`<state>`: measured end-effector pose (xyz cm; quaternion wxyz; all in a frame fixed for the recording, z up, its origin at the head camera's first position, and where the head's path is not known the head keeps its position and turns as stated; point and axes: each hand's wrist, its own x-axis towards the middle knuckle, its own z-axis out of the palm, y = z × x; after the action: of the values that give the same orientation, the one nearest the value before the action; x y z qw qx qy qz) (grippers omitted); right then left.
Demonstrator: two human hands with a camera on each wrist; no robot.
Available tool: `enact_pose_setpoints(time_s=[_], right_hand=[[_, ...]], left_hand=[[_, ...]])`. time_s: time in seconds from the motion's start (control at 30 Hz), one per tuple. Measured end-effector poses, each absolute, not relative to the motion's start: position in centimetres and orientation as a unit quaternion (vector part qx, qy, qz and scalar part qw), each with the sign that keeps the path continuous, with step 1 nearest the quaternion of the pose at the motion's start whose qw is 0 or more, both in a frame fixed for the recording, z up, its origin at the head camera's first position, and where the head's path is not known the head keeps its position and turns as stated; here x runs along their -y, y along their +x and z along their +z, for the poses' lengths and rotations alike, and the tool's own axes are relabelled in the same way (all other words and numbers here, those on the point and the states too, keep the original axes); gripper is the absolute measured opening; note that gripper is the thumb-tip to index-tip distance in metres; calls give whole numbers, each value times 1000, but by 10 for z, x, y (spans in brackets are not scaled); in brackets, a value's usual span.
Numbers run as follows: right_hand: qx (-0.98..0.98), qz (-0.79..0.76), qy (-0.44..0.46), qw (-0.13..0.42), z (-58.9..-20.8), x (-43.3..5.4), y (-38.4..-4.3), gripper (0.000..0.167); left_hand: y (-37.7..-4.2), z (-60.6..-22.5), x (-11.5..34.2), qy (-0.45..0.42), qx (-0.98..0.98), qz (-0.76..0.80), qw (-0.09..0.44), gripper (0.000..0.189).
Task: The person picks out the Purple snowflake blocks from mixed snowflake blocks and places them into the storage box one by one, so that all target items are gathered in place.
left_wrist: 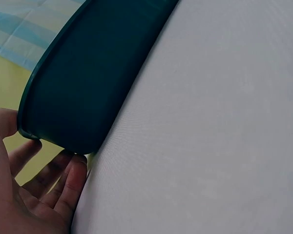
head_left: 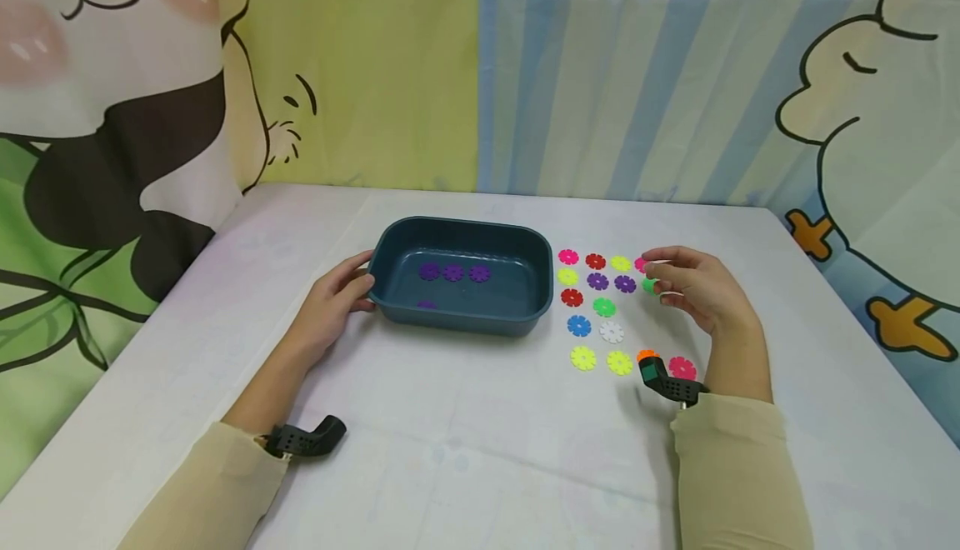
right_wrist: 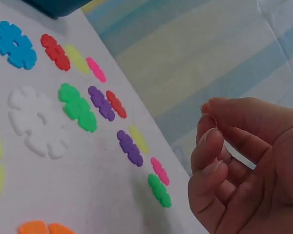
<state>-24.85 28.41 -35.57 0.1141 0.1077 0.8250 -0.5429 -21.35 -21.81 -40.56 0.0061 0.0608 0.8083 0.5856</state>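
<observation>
My left hand grips the left end of a dark teal plastic basin. In the left wrist view the thumb is at the basin's rim and the other fingers curl against its end wall. Several purple notched discs lie inside the basin. My right hand hovers above the right side of the flower-shaped discs, its fingers loosely bent, with no piece visible in them. Nearest below it are a green disc and a pink disc, both partly covered by the hand in the head view.
Right of the basin, loose discs lie flat in rough rows on the white table, among them a blue disc, a white disc and a yellow disc. My right wrist's camera overlaps an orange disc. A printed curtain stands behind.
</observation>
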Motion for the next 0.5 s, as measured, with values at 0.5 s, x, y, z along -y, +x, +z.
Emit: enact_pose_setpoints(time_s=[0.5], right_hand=[[-863,-478,130,102,-378,-279,-250,48]], left_hand=[[-214,-406,218,63,-805,590,8,54]])
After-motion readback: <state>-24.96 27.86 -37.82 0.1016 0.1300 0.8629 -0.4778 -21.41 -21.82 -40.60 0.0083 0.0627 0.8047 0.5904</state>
